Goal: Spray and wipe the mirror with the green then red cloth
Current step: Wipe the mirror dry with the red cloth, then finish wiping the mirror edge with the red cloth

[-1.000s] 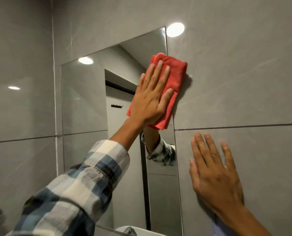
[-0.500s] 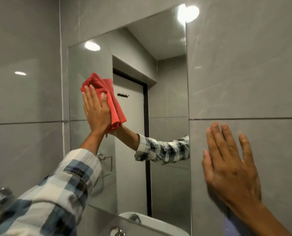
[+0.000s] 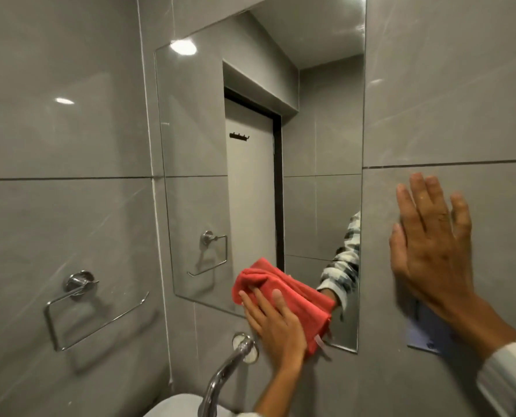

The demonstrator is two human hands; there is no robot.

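A tall frameless mirror (image 3: 250, 176) hangs on the grey tiled wall. My left hand (image 3: 276, 323) presses a folded red cloth (image 3: 292, 299) flat against the mirror's lower edge, fingers spread over the cloth. The cloth's reflection and my checked sleeve show in the glass just above. My right hand (image 3: 431, 245) rests flat and open on the wall tile to the right of the mirror, holding nothing. No green cloth or spray bottle is in view.
A chrome tap (image 3: 223, 374) juts from the wall right below my left hand, over a white basin (image 3: 175, 407). A chrome towel ring (image 3: 79, 308) is fixed to the left wall. A pale blue patch (image 3: 428, 335) sits on the wall under my right wrist.
My left hand has swept the red cloth from the mirror's top right, across to the upper left, then down to the bottom edge. My right hand has stayed on the wall.
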